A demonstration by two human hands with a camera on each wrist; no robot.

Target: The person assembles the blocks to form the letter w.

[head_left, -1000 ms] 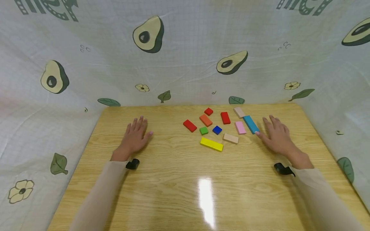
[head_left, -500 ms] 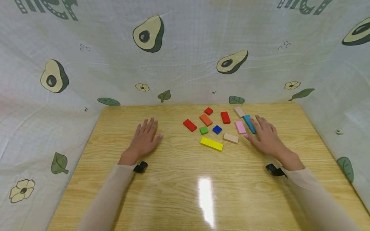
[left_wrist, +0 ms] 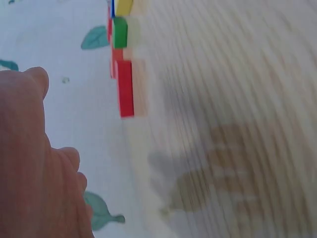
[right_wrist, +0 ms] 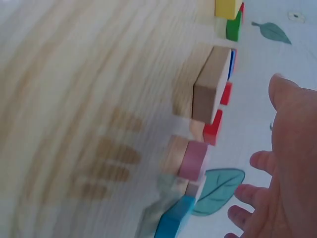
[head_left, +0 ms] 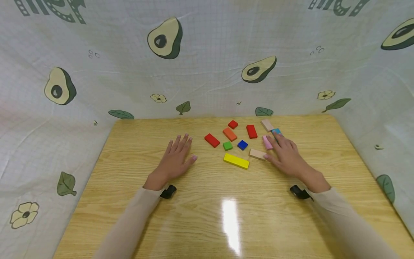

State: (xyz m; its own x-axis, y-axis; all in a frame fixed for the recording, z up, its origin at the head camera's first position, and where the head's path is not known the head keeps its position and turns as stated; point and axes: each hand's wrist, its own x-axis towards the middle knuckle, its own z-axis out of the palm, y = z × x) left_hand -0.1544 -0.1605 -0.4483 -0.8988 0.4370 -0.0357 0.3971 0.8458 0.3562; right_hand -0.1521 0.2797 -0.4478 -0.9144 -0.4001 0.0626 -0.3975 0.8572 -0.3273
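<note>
Several flat coloured blocks lie spread on a wooden table. My right hand (head_left: 288,158) hovers over the right side of the group with fingers spread, holding nothing. It partly covers the light blue block (right_wrist: 174,219) and the pink block (right_wrist: 194,159); its thumb tip overlaps the end of a beige block (right_wrist: 210,82) in the head view. Left of the group, my left hand (head_left: 173,162) is above bare wood, fingers extended and holding nothing. Nearest to it lies a red block (head_left: 212,140); a green block (head_left: 228,146) and a yellow block (head_left: 236,161) lie farther right.
An orange block (head_left: 230,134), a dark blue block (head_left: 242,145), two more red blocks (head_left: 251,131) and another beige block (head_left: 267,125) lie toward the table's back edge. A printed cloth (head_left: 207,72) rises behind and beside the wooden table (head_left: 194,216).
Both hands have moved inward. My left hand has come right toward the red block, and my right hand has slid left over the light blue and pink blocks. The blocks stay in place.
</note>
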